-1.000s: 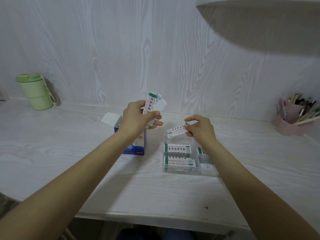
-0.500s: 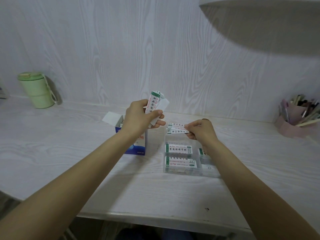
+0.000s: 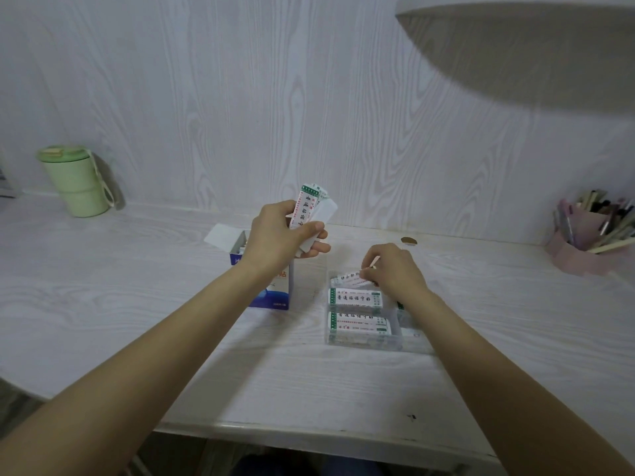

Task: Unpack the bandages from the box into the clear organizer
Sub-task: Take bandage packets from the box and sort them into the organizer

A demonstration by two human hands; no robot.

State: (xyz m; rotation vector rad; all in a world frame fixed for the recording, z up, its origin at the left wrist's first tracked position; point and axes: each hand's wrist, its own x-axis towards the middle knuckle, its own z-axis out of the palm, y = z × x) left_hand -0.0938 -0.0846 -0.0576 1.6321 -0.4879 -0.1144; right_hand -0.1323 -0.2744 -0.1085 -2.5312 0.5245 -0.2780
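On the pale wood-grain desk (image 3: 103,304) the left hand (image 3: 278,235) is raised above the open blue and white box (image 3: 271,286), its fingers and thumb curled around a small fan of bandages (image 3: 311,209) that stand up out of the grip, printed faces toward the camera. The box stands upright just left of centre with its white lid flap (image 3: 220,233) folded back to the far left; the left wrist and hand cover most of its top opening, so little of what is inside shows.

To the right of the box, a little apart from it, sits the clear organizer (image 3: 364,340). The right hand (image 3: 395,269) is down at its far end, fingertips pinching a single bandage strip (image 3: 347,278) that lies over the far left compartment. Two further compartments nearer on the left side each hold a stack of bandages (image 3: 355,298) lying flat with green-edged labels up. The right forearm crosses the right side of the organizer and hides most of those compartments.

Beyond the right hand a small brown round object (image 3: 409,240) lies on the desk near the wall. A green lidded cup (image 3: 75,180) with a strap stands at the far left, and a pink pen holder (image 3: 580,249) full of pens stands at the far right. A white lamp shade (image 3: 515,8) overhangs the top right.
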